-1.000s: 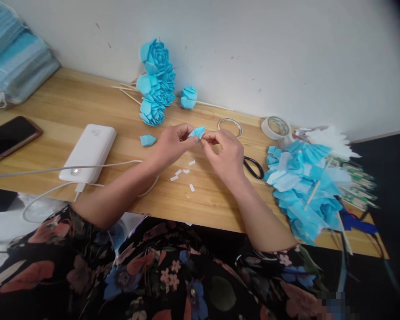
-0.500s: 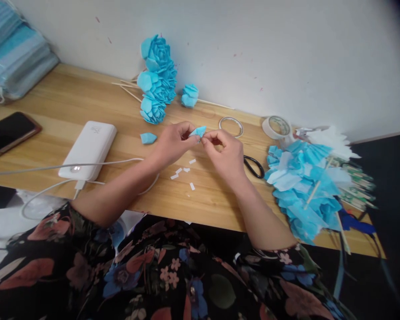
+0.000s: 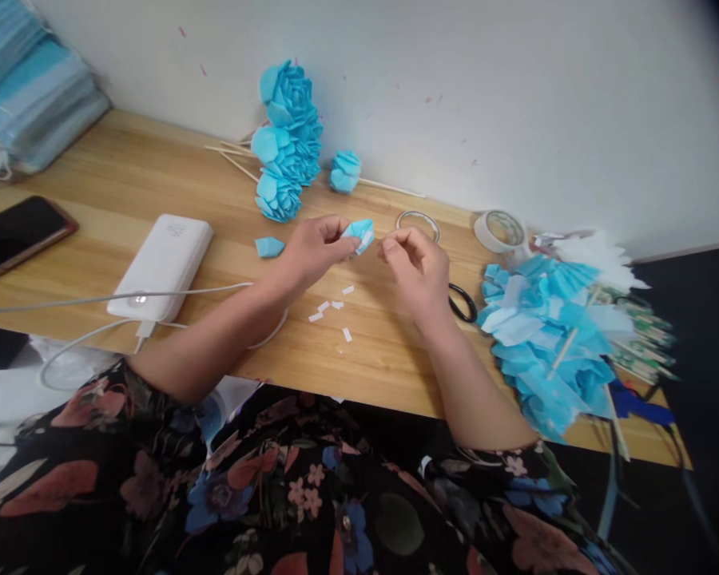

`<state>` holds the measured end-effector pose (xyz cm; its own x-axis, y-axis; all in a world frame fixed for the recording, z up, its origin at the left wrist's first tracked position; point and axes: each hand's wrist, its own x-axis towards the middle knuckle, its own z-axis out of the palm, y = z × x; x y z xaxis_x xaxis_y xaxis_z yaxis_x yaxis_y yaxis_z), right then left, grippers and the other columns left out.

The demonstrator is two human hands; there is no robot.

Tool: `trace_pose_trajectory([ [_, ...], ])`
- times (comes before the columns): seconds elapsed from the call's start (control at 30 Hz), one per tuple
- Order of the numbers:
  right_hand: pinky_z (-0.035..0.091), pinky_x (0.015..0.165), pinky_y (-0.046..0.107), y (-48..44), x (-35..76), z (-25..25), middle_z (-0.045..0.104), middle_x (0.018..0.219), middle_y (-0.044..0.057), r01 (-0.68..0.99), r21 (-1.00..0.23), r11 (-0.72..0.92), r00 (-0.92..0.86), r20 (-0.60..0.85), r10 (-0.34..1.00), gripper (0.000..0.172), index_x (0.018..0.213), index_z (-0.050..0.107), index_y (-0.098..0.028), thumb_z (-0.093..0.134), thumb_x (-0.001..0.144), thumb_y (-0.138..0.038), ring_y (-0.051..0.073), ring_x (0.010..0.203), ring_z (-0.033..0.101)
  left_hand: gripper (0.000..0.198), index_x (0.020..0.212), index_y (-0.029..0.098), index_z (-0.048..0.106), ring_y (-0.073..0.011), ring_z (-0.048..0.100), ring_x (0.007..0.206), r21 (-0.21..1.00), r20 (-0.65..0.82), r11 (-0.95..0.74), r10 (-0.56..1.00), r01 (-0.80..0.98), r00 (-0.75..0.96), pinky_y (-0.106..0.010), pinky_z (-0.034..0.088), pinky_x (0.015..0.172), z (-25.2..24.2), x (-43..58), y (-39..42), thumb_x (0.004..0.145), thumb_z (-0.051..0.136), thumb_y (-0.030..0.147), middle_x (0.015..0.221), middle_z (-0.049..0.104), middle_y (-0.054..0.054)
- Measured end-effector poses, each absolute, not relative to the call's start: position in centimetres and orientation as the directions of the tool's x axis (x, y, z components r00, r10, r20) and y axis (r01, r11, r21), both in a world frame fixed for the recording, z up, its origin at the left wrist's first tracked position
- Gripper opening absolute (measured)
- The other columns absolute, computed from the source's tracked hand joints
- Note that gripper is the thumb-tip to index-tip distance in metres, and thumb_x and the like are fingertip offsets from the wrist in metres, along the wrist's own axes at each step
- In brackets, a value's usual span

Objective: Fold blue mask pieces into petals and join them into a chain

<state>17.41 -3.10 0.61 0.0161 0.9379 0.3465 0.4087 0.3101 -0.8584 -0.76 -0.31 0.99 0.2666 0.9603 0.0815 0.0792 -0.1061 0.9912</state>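
My left hand (image 3: 319, 249) pinches a small folded piece of blue paper (image 3: 359, 232), on which a white patch shows near the lower right. Just right of it, my right hand (image 3: 419, 263) is held apart from the paper, thumb and forefinger pressed together; whether something tiny is between them cannot be made out. On the table left of my left hand lies another folded blue paper piece (image 3: 269, 247). Below the hands several small white strips (image 3: 347, 335) are scattered. Beyond them a small blue paper flower (image 3: 345, 171) on a stick lies near the wall.
Blue paper flowers (image 3: 287, 144) on sticks lie at the back. A tape roll (image 3: 501, 231), a thin ring (image 3: 418, 225), a black loop handle (image 3: 462, 303) and crumpled blue paper (image 3: 545, 335) are on the right. A white power bank (image 3: 161, 267), its cable and a phone (image 3: 21, 238) lie left.
My right hand has drawn away to the right from the folded blue paper. The paper stays in my left hand, now turned so that a white patch shows.
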Motion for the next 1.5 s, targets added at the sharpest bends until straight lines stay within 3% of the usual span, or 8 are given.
trace_pose_trajectory([
  [0.07,0.052,0.073,0.03,-2.7,17.6,0.3,0.066,0.082,-0.002,0.331,-0.882,0.334,0.022,0.361,0.932,0.013,0.094,0.063,-0.025,0.065,0.092,-0.038,0.013,0.074,0.062,0.014,0.072,0.017,0.06,-0.011,0.053,0.064,0.994,0.068,-0.091,0.956,0.065,0.287,-0.026,0.041,0.066,0.9,-0.8,-0.2,0.081,0.066,0.025,0.067,0.059,0.002],
  [0.23,0.055,0.081,0.031,-2.3,17.8,-0.2,0.069,0.097,-0.001,0.247,-0.9,0.36,-0.077,0.352,0.933,0.034,0.12,0.061,-0.027,0.07,0.09,-0.04,0.014,0.089,0.067,0.017,0.071,0.017,0.061,-0.0107,0.052,0.063,0.995,0.04,-0.069,0.94,0.074,0.339,-0.026,0.043,0.065,0.3,-0.7,-0.1,0.081,0.068,0.029,0.065,0.059,0.002],
  [0.53,0.054,0.077,0.031,-2.5,17.6,0.0,0.064,0.086,-0.003,0.293,-0.895,0.337,-0.092,0.324,0.941,0.034,0.12,0.062,-0.027,0.07,0.089,-0.038,0.013,0.079,0.063,0.028,0.088,0.017,0.063,-0.0125,0.057,0.071,0.999,0.037,-0.041,0.93,0.003,0.366,-0.028,0.046,0.069,0.9,-0.5,-0.4,0.081,0.072,0.042,0.08,0.064,0.0],
  [0.73,0.054,0.077,0.032,-2.8,17.2,0.1,0.064,0.084,-0.004,0.302,-0.889,0.344,-0.082,0.335,0.939,0.032,0.118,0.063,-0.028,0.065,0.086,-0.027,0.014,0.079,0.064,0.027,0.068,0.018,0.051,-0.0099,0.036,0.063,0.985,0.07,-0.12,0.931,0.121,0.359,-0.027,0.026,0.059,0.1,-0.3,-0.2,0.08,0.072,0.032,0.065,0.042,0.005],
  [0.83,0.054,0.077,0.032,-2.8,17.2,0.0,0.064,0.084,-0.004,0.295,-0.888,0.354,-0.065,0.351,0.934,0.032,0.116,0.064,-0.027,0.063,0.085,-0.024,0.014,0.079,0.064,0.032,0.064,0.02,0.045,-0.0102,0.031,0.062,0.979,0.075,-0.137,0.931,0.151,0.359,-0.028,0.022,0.059,0.2,-0.4,-0.2,0.081,0.071,0.031,0.064,0.037,0.005],
  [1.3,0.057,0.08,0.034,-2.8,17.2,-0.4,0.064,0.083,-0.003,0.338,-0.867,0.366,-0.063,0.368,0.928,0.033,0.118,0.066,-0.029,0.068,0.084,-0.029,0.016,0.078,0.063,0.029,0.064,0.02,0.043,-0.0101,0.031,0.062,0.964,0.046,-0.144,0.918,0.223,0.394,-0.03,0.023,0.06,1.3,-0.2,-0.6,0.083,0.065,0.023,0.063,0.035,0.006],
  [1.5,0.057,0.079,0.035,-2.7,17.3,-0.4,0.063,0.082,-0.003,0.333,-0.868,0.368,-0.054,0.372,0.927,0.033,0.12,0.065,-0.029,0.07,0.087,-0.036,0.016,0.078,0.062,0.028,0.066,0.021,0.042,-0.0113,0.033,0.063,0.966,0.062,-0.156,0.913,0.204,0.404,-0.029,0.024,0.06,0.9,-0.2,-0.5,0.082,0.063,0.028,0.064,0.036,0.004],
])
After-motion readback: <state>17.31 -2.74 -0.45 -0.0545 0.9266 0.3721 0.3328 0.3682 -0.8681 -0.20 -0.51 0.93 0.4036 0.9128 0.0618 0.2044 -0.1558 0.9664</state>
